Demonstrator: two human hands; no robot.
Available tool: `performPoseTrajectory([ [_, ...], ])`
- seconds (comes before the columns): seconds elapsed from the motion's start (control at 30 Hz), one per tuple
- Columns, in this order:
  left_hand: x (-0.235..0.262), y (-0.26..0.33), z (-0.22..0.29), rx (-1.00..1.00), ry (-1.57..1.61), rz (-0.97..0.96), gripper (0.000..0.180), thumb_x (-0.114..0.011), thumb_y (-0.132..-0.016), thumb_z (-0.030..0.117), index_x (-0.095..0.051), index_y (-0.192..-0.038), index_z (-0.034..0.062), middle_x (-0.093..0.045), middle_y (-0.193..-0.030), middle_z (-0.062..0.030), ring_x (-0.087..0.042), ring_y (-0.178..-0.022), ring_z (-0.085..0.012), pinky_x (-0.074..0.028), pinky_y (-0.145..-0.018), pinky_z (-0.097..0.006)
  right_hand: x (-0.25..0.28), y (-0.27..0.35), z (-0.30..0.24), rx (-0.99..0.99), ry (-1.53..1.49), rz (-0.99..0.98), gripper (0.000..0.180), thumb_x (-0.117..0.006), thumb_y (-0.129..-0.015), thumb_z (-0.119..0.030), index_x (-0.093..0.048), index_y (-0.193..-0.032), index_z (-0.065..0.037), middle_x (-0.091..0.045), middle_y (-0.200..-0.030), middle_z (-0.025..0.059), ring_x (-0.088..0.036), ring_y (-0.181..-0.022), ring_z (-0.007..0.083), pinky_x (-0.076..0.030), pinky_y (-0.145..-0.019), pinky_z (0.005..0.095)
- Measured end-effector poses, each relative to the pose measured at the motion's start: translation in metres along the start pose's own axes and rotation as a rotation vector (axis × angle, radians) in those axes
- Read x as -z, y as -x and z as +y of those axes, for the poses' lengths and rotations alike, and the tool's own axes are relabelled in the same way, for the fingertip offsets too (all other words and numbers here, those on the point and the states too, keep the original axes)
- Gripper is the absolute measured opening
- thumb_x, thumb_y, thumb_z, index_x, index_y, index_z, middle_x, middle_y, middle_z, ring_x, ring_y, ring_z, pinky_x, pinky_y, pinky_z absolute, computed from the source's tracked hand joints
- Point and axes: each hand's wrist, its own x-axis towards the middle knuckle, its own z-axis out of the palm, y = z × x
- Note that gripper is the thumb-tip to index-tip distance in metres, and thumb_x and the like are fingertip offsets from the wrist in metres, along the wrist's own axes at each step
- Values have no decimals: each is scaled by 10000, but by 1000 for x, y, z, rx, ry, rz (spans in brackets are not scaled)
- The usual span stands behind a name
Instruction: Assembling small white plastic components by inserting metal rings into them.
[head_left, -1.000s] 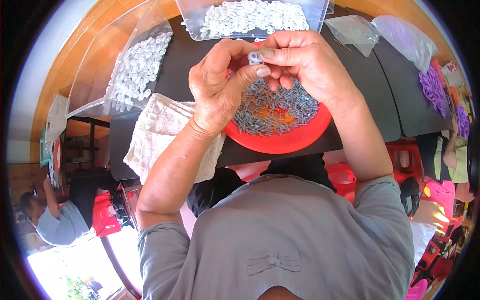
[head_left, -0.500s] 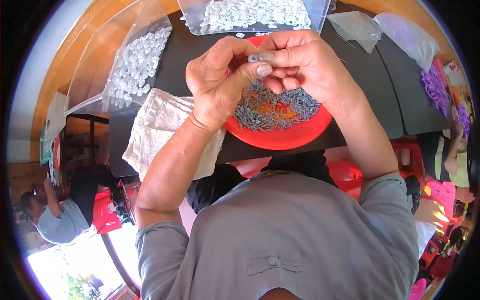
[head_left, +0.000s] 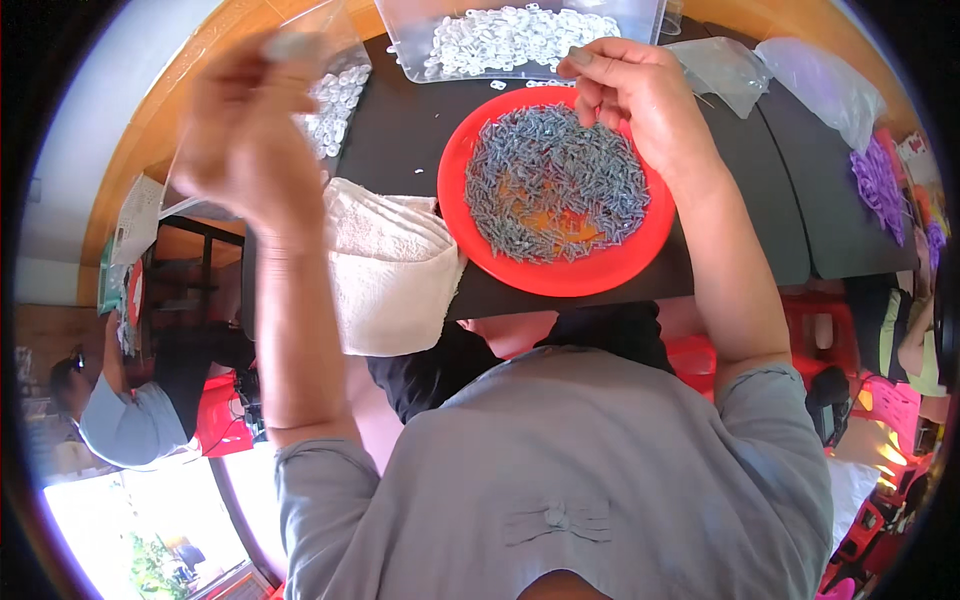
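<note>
My left hand (head_left: 245, 140) is raised over the clear container on the left, smeared by motion, so its fingers cannot be read. Small white oval pieces (head_left: 340, 108) lie in that container, partly hidden by the hand. My right hand (head_left: 655, 110) hovers over the far right rim of a round red tray (head_left: 565, 284). Its thumb presses against the curled fingers; whatever they hold is too small to make out. Many short grey screw-like pieces (head_left: 560, 160) cover the tray, with a bare orange-looking patch near its middle.
A clear plastic bin (head_left: 400, 62) with more white ovals stands at the back. A folded white cloth (head_left: 392, 290) hangs over the table's near edge. Plastic bags (head_left: 820, 80) and a purple bundle (head_left: 874, 185) lie right. Another person (head_left: 125, 415) sits far left.
My hands were together above the tray, fingers on a small pale piece. Now the left has swung away to the left container, and the right has shifted slightly right.
</note>
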Motion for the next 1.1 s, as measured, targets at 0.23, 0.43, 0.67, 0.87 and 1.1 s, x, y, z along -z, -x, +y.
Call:
performPoseTrajectory([
  [0.23,52,-72,-48,-161,-1112,-248,172,-722,-793,104,-722,-954,44,-712,-823,-46,-645,-743,-108,-513,-694,-259,-5,1,-6,22,4,39,231,-604,-927,-209,-663,-912,14,-526,-626,-15,-538,-549,88,-308,-478,200],
  [0.43,-36,1,-59,31,-349,-594,155,-663,-793,135,-716,-900,36,-703,-797,-123,-680,-738,-245,-527,-700,-321,-5,-1,-4,23,314,47,188,-637,-896,-209,-669,-867,-26,-566,-624,20,-574,-567,143,-383,-505,241],
  [0.67,-77,47,-119,362,-341,-1037,165,-691,-749,136,-720,-853,11,-696,-760,-143,-666,-688,-233,-526,-674,-328,11,11,-5,207,1561,136,201,-648,-849,-226,-615,-924,-42,-652,-935,145,-629,-821,366,-478,-718,458],
  [0.87,-75,48,-99,769,-149,-1008,162,-683,-782,151,-715,-839,2,-678,-703,-124,-643,-654,-224,-528,-657,-337,61,26,13,69,1292,-60,206,-624,-848,-165,-610,-996,-24,-665,-938,156,-639,-828,350,-474,-719,435],
  [1.1,-84,57,-135,31,-505,-899,234,-689,-810,219,-689,-972,51,-649,-923,-95,-619,-857,-271,-494,-780,-383,62,46,25,140,1187,-11,176,-625,-862,-143,-607,-1000,-35,-659,-863,173,-651,-773,330,-483,-674,400],
])
